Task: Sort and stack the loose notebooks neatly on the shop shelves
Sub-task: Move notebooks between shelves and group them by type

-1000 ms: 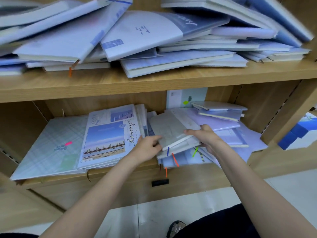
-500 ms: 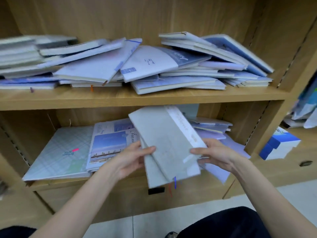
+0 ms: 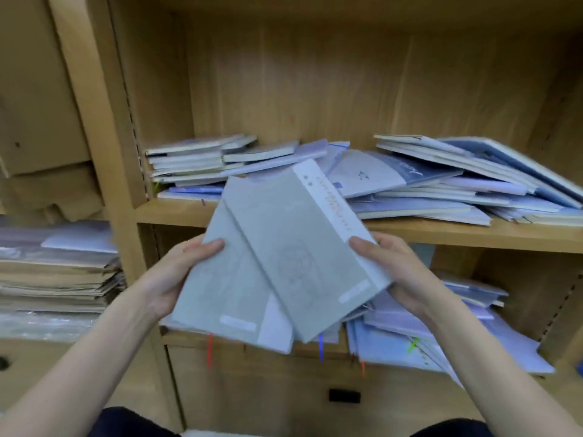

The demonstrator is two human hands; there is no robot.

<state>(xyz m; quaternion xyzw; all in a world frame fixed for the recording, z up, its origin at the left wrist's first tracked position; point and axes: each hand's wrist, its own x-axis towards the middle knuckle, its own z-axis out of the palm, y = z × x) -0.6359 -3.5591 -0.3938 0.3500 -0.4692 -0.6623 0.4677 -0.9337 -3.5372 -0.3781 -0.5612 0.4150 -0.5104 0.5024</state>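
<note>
Left hand (image 3: 172,275): raised at chest height, thumb on top, fingers curled beneath, gripping the notebooks (image 3: 277,260) at their left edge. Right hand (image 3: 397,269): opposite, thumb on top, fingers beneath, gripping the right edge. Both forearms bare, converging upward.

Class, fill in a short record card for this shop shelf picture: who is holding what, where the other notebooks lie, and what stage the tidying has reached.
held: two grey notebooks, overlapping and fanned, in front of the shelves
left hand: grips their left edge
right hand: grips their right edge
upper shelf: loose blue notebooks in slanting piles
lower shelf: more notebooks, partly hidden
ribbons: red and blue hanging below the held pair
stage: held pair not yet shelved
</note>
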